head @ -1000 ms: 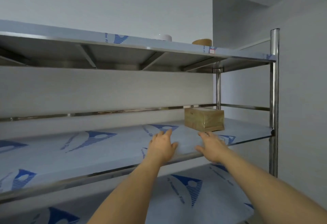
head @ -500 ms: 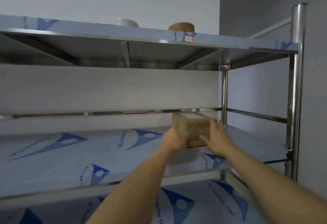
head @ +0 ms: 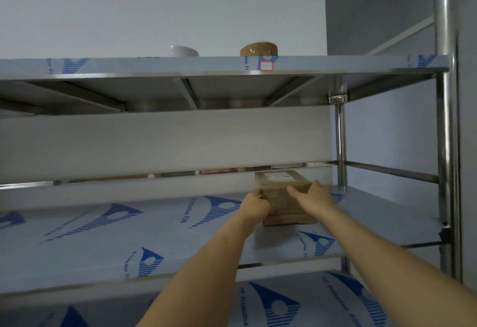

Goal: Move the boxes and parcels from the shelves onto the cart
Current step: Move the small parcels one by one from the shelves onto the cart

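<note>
A small brown cardboard box (head: 282, 201) wrapped in clear tape, with a white label on top, sits on the middle steel shelf (head: 129, 236) near its right end. My left hand (head: 254, 205) grips the box's left side. My right hand (head: 313, 196) clasps its right side, fingers over the top edge. The box's near edge is tipped up a little off the shelf. No cart is in view.
On the top shelf (head: 154, 65) stand a white bowl-like object (head: 183, 51) and a brown tape-wrapped round parcel (head: 259, 49). Steel posts (head: 447, 145) and a side rail (head: 389, 170) close the right end. A lower shelf (head: 296, 306) shows below.
My hands reached from the shelf's front edge to the box and closed on its two sides. The view has tilted up and moved closer.
</note>
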